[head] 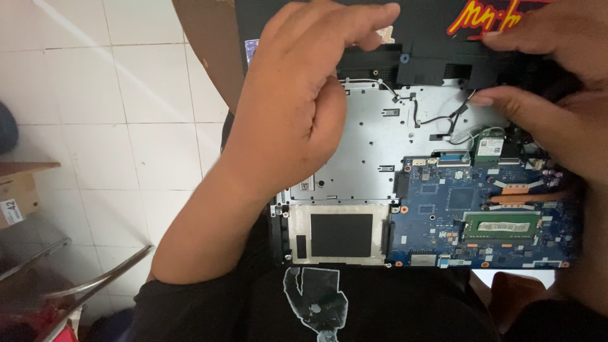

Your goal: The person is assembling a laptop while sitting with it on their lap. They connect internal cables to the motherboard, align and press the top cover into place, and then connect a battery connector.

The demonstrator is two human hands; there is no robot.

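Head view: my left hand lies curled, fingers together, on the opened laptop resting on my lap, its blue circuit board bared. My right hand pinches the hinge edge. White floor tiles lie leftward.

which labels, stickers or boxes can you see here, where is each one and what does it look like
Cardboard box: far left edge, brown, small white label on its side.
Sticker: top right on the black laptop part, red and yellow lettering.
Wireless card: beside the right hand, green, white rectangular label.
Memory module: lower right on blue board, green, pale label strip.
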